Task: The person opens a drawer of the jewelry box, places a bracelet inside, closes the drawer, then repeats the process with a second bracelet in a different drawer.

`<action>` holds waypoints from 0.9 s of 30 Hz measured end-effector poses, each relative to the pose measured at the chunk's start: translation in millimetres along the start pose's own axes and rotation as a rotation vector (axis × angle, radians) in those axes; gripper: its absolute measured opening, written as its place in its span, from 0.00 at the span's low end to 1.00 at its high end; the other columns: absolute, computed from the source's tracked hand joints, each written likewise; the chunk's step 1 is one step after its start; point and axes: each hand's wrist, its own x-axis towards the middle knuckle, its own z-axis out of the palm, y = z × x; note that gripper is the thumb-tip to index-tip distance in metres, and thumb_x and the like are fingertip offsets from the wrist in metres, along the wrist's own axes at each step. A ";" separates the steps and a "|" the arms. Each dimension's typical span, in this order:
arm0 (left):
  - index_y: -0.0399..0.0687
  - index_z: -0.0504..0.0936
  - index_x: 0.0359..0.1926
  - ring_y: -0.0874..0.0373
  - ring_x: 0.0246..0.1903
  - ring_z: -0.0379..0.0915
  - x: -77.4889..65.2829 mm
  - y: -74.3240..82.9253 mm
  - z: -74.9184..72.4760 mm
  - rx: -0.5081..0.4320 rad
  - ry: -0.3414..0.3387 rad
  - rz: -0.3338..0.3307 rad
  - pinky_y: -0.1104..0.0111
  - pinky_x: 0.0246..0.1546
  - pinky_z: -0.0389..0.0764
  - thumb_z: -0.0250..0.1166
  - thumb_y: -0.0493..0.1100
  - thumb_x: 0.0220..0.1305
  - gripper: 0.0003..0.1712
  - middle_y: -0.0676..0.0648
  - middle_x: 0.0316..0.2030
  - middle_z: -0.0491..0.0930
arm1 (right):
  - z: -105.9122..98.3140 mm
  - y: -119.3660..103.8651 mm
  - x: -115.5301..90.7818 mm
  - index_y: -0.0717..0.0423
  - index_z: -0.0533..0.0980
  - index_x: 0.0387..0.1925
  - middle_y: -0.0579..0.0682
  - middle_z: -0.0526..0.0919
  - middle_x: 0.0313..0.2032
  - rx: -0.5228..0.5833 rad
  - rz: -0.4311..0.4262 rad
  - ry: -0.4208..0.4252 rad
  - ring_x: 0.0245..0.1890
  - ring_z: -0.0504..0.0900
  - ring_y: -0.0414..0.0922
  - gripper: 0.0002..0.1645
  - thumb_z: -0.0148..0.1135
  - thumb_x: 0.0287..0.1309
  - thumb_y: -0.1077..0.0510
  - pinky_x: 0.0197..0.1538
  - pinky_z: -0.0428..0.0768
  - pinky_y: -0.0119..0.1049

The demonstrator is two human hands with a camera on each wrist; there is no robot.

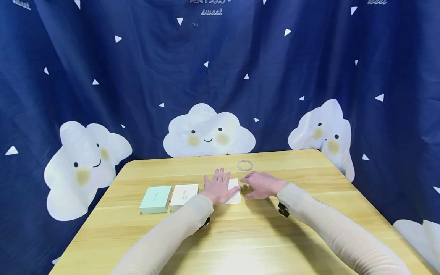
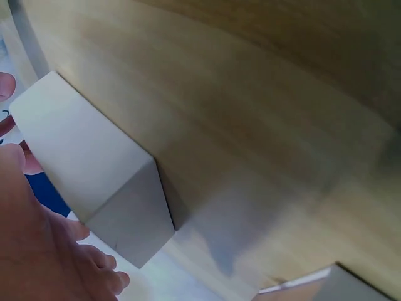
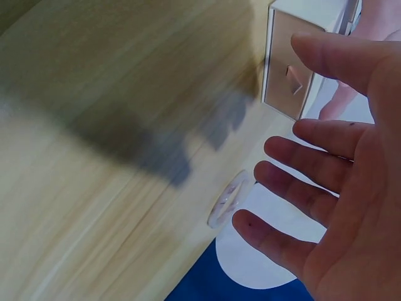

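Note:
A small white box (image 1: pixel 235 199) sits on the table with my left hand (image 1: pixel 217 189) spread across its top, fingers straight. Its plain white side (image 2: pixel 81 150) fills much of the left wrist view, the fingers (image 2: pixel 103 260) reaching past its edge. Just right of the box my right hand (image 1: pixel 262 186) hovers, palm toward it and fingers loosely extended. That hand (image 3: pixel 341 182) holds nothing in the right wrist view. There the box's tan drawer front (image 3: pixel 285 47) shows a little pull tab (image 3: pixel 293 80), close by the thumb.
Behind the hands lies a pale pink bangle (image 1: pixel 245 165), near the table's far edge. Left of the left hand stand a cream box (image 1: pixel 184 194) and a mint green box (image 1: pixel 156 198), side by side. A dark blue cloud-print curtain (image 1: pixel 220 80) hangs behind the wooden table (image 1: pixel 247 236).

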 end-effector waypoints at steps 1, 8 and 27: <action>0.50 0.51 0.80 0.44 0.80 0.36 0.9 0.5 1.1 -0.004 -0.006 -0.003 0.32 0.71 0.43 0.38 0.75 0.72 0.49 0.40 0.80 0.41 | 0.4 0.1 0.3 0.54 0.73 0.68 0.56 0.78 0.64 0.005 0.000 -0.001 0.64 0.76 0.54 0.42 0.73 0.56 0.42 0.64 0.75 0.56; 0.53 0.47 0.81 0.45 0.80 0.31 9.9 -3.0 14.0 -0.010 -0.034 -0.020 0.32 0.71 0.40 0.33 0.76 0.71 0.49 0.42 0.81 0.37 | 4.3 1.7 0.8 0.54 0.75 0.65 0.55 0.78 0.63 0.008 0.001 -0.002 0.65 0.75 0.54 0.37 0.71 0.57 0.42 0.64 0.75 0.54; 0.52 0.48 0.81 0.44 0.80 0.32 -2.0 4.2 7.8 -0.034 -0.043 -0.048 0.30 0.70 0.39 0.33 0.72 0.74 0.45 0.41 0.81 0.40 | 13.2 0.8 6.8 0.50 0.83 0.46 0.48 0.87 0.46 0.052 -0.097 0.095 0.44 0.83 0.44 0.12 0.68 0.61 0.54 0.48 0.82 0.43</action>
